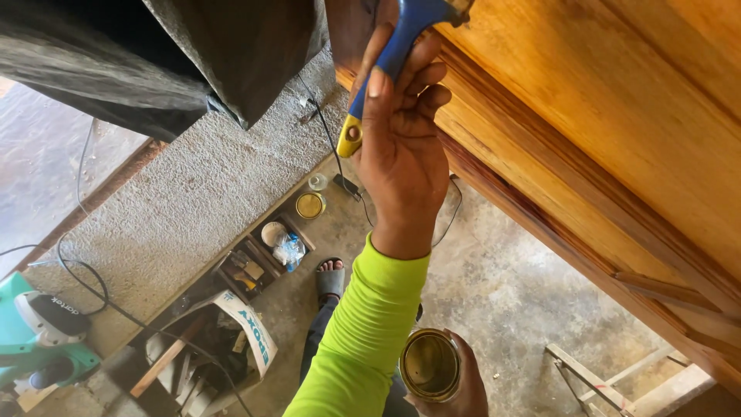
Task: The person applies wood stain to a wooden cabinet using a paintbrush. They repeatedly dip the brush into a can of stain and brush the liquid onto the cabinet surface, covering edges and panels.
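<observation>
Up against varnished wooden door (617,100): left hand (401,147) raised, fingers wrapped tight round blue brush handle (386,69), long axis running up-right toward wood, bristles cut off by frame edge. Low down, well apart: right hand (455,390) cupping open varnish tin (429,364), mouth upward.

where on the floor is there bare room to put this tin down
The tin fits on bare concrete floor between the sandalled foot and the wooden panel. Crowded along the wall: box of cans, sack, green power tool.
</observation>
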